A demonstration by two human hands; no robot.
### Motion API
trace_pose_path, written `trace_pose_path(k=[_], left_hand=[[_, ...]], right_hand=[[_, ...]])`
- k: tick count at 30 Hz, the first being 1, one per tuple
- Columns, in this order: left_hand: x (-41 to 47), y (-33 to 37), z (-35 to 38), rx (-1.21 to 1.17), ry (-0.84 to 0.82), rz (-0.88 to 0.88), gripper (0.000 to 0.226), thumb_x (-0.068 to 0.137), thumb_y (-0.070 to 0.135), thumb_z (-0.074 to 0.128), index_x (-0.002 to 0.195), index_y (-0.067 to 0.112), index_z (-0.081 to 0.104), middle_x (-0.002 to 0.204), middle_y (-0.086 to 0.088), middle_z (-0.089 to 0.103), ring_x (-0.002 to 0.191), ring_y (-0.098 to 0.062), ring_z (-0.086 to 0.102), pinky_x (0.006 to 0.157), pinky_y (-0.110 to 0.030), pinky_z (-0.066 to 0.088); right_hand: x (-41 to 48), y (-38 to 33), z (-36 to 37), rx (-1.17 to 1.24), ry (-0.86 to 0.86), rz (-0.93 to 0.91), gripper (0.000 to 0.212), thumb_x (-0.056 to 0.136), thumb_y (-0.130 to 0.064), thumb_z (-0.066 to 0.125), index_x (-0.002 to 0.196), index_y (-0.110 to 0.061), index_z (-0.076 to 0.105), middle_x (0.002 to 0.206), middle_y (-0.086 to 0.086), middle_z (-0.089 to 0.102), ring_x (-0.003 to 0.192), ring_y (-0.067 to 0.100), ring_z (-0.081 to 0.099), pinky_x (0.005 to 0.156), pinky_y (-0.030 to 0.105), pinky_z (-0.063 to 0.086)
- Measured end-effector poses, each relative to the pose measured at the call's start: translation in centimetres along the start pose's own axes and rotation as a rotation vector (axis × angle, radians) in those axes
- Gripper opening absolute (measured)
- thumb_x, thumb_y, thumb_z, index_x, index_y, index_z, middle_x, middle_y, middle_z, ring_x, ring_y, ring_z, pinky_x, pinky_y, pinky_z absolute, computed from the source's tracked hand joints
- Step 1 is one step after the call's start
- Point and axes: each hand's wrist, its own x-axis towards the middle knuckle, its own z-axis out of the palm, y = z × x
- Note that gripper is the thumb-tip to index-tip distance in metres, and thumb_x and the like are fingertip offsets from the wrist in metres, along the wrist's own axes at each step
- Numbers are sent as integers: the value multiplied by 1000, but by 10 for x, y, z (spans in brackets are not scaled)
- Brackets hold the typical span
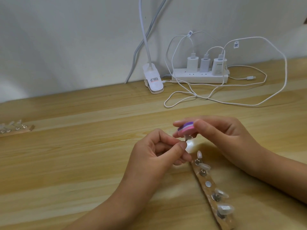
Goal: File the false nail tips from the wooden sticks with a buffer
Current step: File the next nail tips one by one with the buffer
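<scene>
Thumb and forefinger of your left hand (157, 153) pinch the small stem under a clear false nail tip (189, 138), holding it up above the desk (83, 146). Your right hand (221, 135) grips the pink and purple buffer (185, 129) between thumb and fingers, with its underside touching the top of that tip. Just below your hands, a wooden stick (210, 190) lies on the desk running toward you, carrying four more clear tips (221, 193) and one bare round metal mount (207, 184). A second stick (25, 130) with tips lies well apart at the far left. Against the wall stand a white lamp clip (152, 80) and a power strip (199, 77) with three chargers and looping white cables (249, 103).
</scene>
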Motion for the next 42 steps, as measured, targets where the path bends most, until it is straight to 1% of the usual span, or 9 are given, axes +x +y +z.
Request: trace_pose_path(k=[3,11,18,23,28,32,35,39,42], left_hand=[[0,0,-1,8,-3,1,12,80,17,72,76,11,62,68,-9,73,61,-9,68,59,-14,50],[0,0,-1,-5,-2,21,15,74,25,72,75,14,63,68,-9,73,62,-8,68,59,-14,50],[1,-2,-3,27,-8,29,10,80,20,72,76,16,65,70,-7,74,66,-10,69,61,-15,50],[0,-2,-3,32,-9,30,11,81,21,72,77,15,64,71,-7,74,66,-9,69,61,-15,50],[1,-3,-3,25,-1,22,9,81,20,72,76,17,64,71,-8,74,66,-10,68,61,-15,50],[1,-2,-3,14,2,13,14,82,19,75,79,12,63,70,-8,74,65,-9,68,61,-15,50],[1,-1,-2,-2,17,5,22,75,25,72,80,6,62,69,-8,74,63,-8,67,60,-15,50],[1,0,-2,-3,19,8,24,74,27,72,81,6,62,70,-8,74,65,-9,68,62,-16,50],[1,0,-2,-4,20,8,23,74,27,72,80,7,62,71,-8,74,65,-9,69,61,-15,50]], right_hand=[[0,0,2,-18,-4,7,29,95,-36,57,90,-15,77,106,-6,75,90,1,66,78,11,47],[1,3,2,-42,32,-46,36,99,-34,51,85,-11,74,99,0,75,99,5,68,76,13,47],[2,0,3,-66,66,-49,31,99,-38,49,86,-30,76,100,-7,75,92,10,69,74,15,49],[3,-1,3,-49,108,-58,29,96,-40,50,85,-35,77,99,-3,76,78,6,68,69,15,48],[2,1,1,-43,111,-73,32,98,-39,49,88,-28,77,99,-4,76,82,9,70,69,15,49],[1,2,1,-36,74,-75,36,100,-36,49,85,-18,76,98,-5,76,101,13,69,72,15,48],[0,2,2,-62,94,-111,33,98,-40,51,94,-19,76,103,-5,75,96,9,68,74,13,47],[0,4,3,-97,23,2,26,90,-48,60,108,-36,75,98,-8,73,94,5,66,76,15,48],[-1,3,3,-119,23,-42,34,91,-48,56,111,-27,74,98,-5,72,94,7,65,77,14,46]])
